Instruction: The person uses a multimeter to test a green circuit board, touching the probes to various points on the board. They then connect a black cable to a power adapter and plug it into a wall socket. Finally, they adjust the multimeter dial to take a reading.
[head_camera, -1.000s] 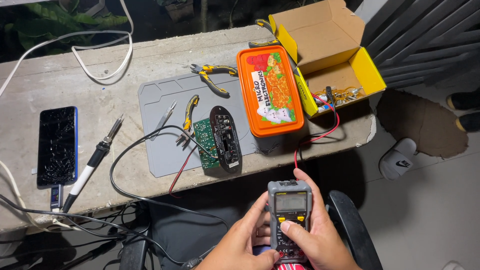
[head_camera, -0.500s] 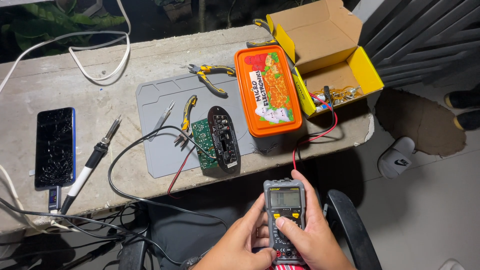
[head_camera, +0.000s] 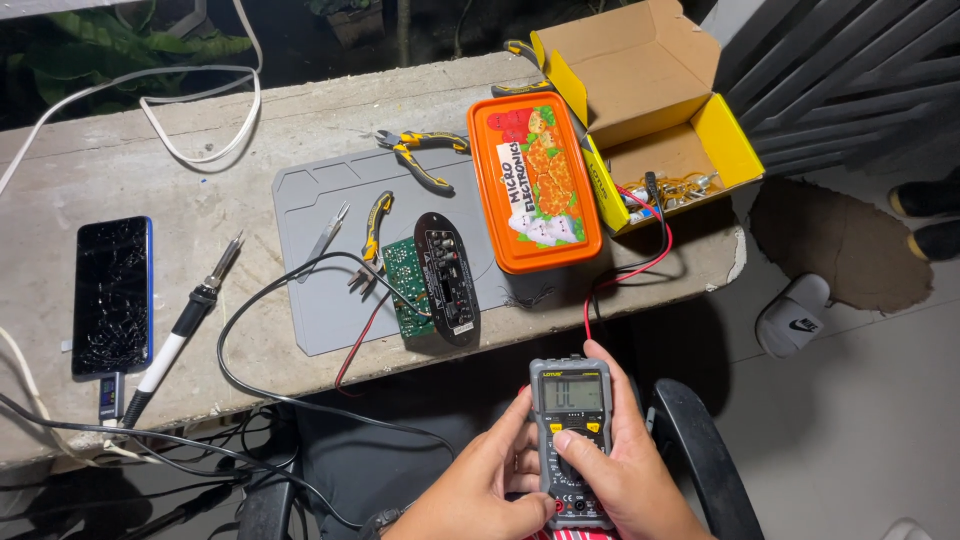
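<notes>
As the scene is seen from the head camera, a rough concrete table (head_camera: 300, 130) is shown against dark foliage, with a pale tiled floor to the right on which a white slipper (head_camera: 793, 315) lies. A grey work mat (head_camera: 320, 300) is laid on the table, and on it a green circuit board (head_camera: 405, 285) with a black oval panel (head_camera: 445, 278) is set, with yellow-handled pliers (head_camera: 425, 155) beyond it. An orange lidded box (head_camera: 535, 180) stands just beside the mat, next to an open yellow cardboard box (head_camera: 650, 90). A cracked phone (head_camera: 112, 295) and a soldering iron (head_camera: 185, 320) are placed well to the left. Compared with half a second ago, the multimeter (head_camera: 570, 435) has been kept in nearly the same place below the table edge, and both hands have stayed on it; only the view has shifted slightly. The meter is gripped from the left by the left hand (head_camera: 490, 485), whose fingers are curled closed about its edge. It is clasped on the other side by the right hand (head_camera: 625, 470), whose thumb is pressed on the yellow buttons under the display.
</notes>
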